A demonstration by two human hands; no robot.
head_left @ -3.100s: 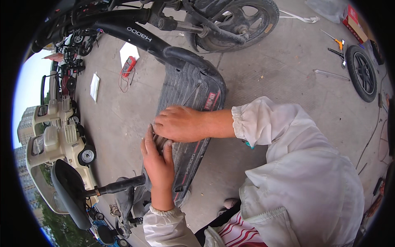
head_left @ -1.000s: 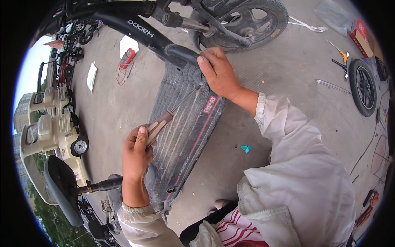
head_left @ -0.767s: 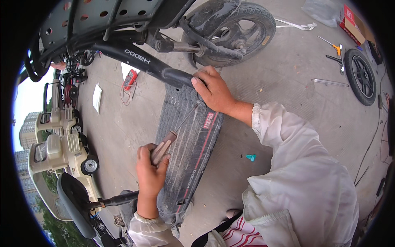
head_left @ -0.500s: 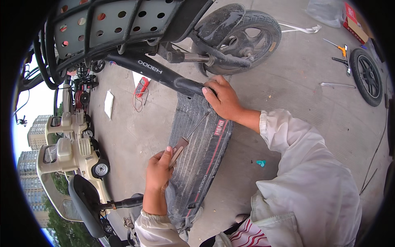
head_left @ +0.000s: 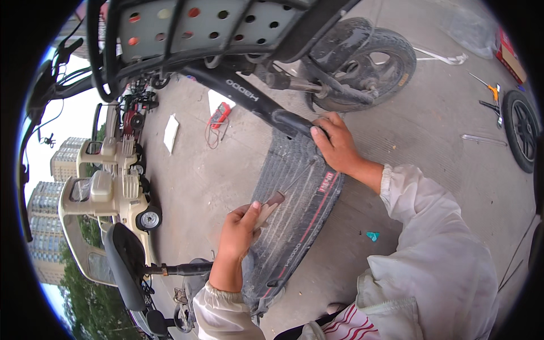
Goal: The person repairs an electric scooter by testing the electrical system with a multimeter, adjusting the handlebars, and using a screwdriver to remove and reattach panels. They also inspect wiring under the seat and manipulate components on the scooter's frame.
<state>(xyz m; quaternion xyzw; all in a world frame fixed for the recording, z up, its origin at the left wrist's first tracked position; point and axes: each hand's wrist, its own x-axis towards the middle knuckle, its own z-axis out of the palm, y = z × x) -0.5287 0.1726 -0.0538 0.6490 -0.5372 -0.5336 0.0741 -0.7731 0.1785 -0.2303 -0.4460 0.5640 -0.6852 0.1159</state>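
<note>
My left hand (head_left: 239,233) is closed round the brown and beige handle of a screwdriver (head_left: 274,203). The thin shaft slants up over the ribbed grey footboard (head_left: 269,241) of an electric scooter, its tip by the board's front end near the frame tube. My right hand (head_left: 339,146) rests on the lower end of that black tube (head_left: 249,97), fingers curled over it where it meets the footboard. Just beyond is the scooter's dusty front wheel (head_left: 396,71), turned sideways, and a black basket (head_left: 187,37) hangs over the upper left.
On the concrete lie a red meter (head_left: 220,115) with leads, a loose wheel (head_left: 520,131), an orange-handled screwdriver (head_left: 492,90), a clear rod (head_left: 483,139) and a teal scrap (head_left: 372,236). The scooter's saddle (head_left: 122,254) juts at lower left; beige three-wheelers (head_left: 102,195) stand beyond.
The whole view has shifted, so the scooter and both hands appear further right and a little lower. Each hand keeps its hold, the left on the screwdriver, the right on the tube.
</note>
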